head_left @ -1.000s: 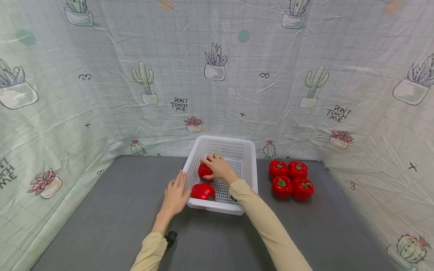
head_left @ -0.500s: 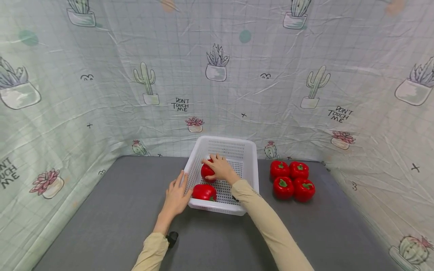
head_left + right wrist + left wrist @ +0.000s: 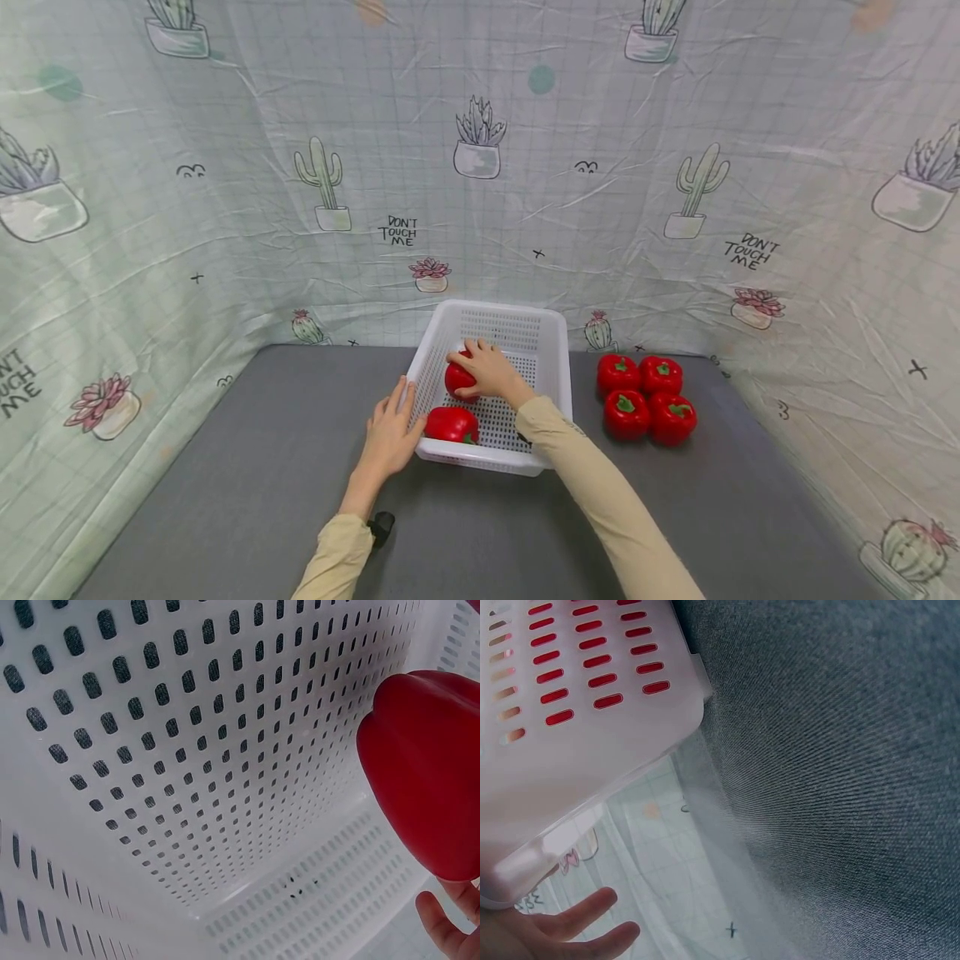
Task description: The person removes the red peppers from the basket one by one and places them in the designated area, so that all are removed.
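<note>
A white perforated plastic basket [image 3: 555,367] stands on the dark grey table. Inside it, my right hand [image 3: 489,372] grips a red bell pepper [image 3: 456,381] from above, near the left wall. The right wrist view shows this bell pepper [image 3: 427,772] large, with fingertips [image 3: 435,921] at its lower end. A second red bell pepper [image 3: 448,424] lies on its side in the basket's near left corner. My left hand [image 3: 388,435] rests against the left rim, its fingers extended. Red shows through the basket's slots [image 3: 592,660] in the left wrist view.
Several red bell peppers [image 3: 627,414] stand close together on the table, stems up, right of the basket. A pale cloth [image 3: 540,183] printed with cacti hangs behind and at both sides. The dark grey table [image 3: 247,467] extends to the left and in front.
My right hand and the bell pepper under it have shifted slightly to the right inside the basket. The left hand stays at the rim.
</note>
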A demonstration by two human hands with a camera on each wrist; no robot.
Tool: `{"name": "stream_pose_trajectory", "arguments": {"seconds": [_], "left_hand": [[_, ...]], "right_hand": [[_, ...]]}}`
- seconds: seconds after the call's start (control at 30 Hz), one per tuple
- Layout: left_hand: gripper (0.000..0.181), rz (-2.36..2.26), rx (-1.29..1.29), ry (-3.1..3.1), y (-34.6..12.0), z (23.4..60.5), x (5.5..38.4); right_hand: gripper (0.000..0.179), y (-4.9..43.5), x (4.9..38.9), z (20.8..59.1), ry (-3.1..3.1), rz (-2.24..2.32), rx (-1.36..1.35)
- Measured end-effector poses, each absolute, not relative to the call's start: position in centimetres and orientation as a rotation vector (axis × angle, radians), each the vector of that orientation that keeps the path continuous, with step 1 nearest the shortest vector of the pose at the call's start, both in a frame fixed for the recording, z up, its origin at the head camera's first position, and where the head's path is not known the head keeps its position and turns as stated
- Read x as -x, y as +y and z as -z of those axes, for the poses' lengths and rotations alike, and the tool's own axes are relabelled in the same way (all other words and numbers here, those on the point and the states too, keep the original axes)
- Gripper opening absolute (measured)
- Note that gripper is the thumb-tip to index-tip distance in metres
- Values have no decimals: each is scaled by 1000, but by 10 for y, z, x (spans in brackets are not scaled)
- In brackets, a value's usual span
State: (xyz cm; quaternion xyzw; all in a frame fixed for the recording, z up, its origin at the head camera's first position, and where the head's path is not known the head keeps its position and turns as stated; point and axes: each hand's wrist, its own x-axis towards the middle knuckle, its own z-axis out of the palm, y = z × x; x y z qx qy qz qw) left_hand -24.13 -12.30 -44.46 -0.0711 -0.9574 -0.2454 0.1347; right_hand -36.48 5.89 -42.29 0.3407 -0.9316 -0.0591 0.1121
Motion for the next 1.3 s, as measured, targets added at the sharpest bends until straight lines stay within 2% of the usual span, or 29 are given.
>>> {"name": "stream_pose_trajectory", "arguments": {"seconds": [0.53, 1.07, 1.3], "left_hand": [[56, 718, 218, -2742, -122, 445, 241], [59, 713, 211, -2769, -122, 443, 241], [58, 714, 221, -2757, -123, 445, 242]], "right_hand": [[57, 66, 360, 404, -2668, 97, -1029], [52, 73, 345, 365, -2567, 100, -1154], [55, 80, 332, 343, -2549, 102, -1196]]}}
